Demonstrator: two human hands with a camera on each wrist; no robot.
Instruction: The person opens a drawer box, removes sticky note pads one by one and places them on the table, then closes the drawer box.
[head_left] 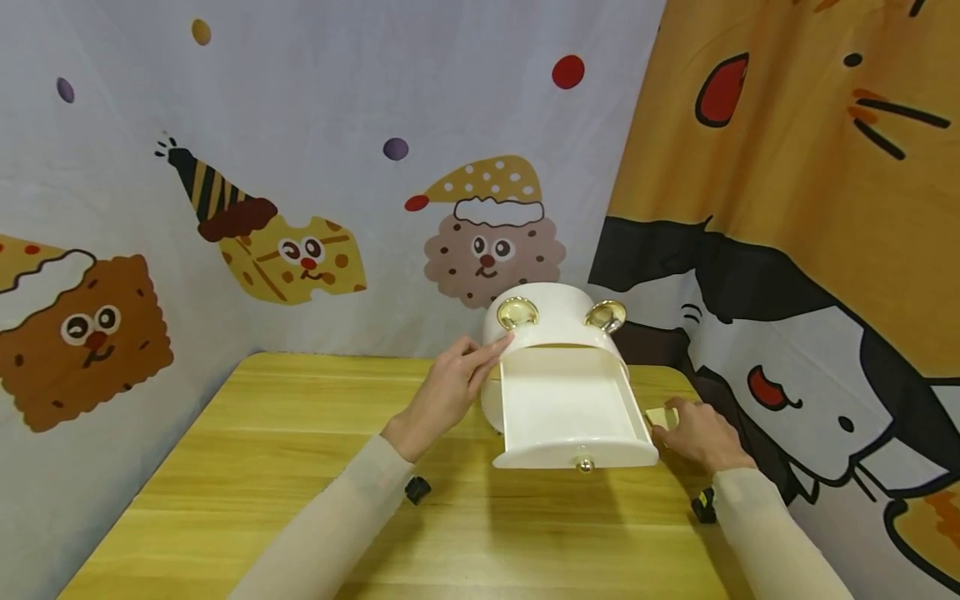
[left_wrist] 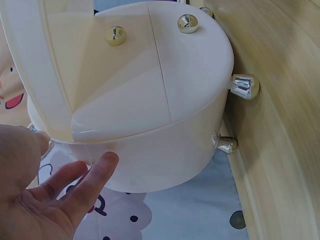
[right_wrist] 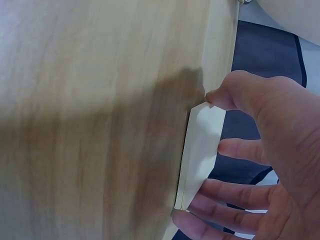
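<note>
You have a yellowish wood-grain table (head_left: pixel 262 442) under both hands. On it, between your left hand (head_left: pixel 446 387) and your right hand (head_left: pixel 703 433), 1 white drawer box (head_left: pixel 562 383) stands on gold feet (left_wrist: pixel 244 87). Your right hand pinches 1 pale yellow block (right_wrist: pixel 202 150) at the table's edge.

Below the left grip (head_left: pixel 448 383), a wood-grain counter (head_left: pixel 247 475); beyond it, pale cartoon cloth (head_left: pixel 315 108); to its right, orange cloth (head_left: pixel 787 183).

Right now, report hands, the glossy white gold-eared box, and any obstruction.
Left hand at glossy white gold-eared box, contact unclear. Right hand grips flat pale-yellow block. White, gold-knobbed drawer open, jutting out between hands.
</note>
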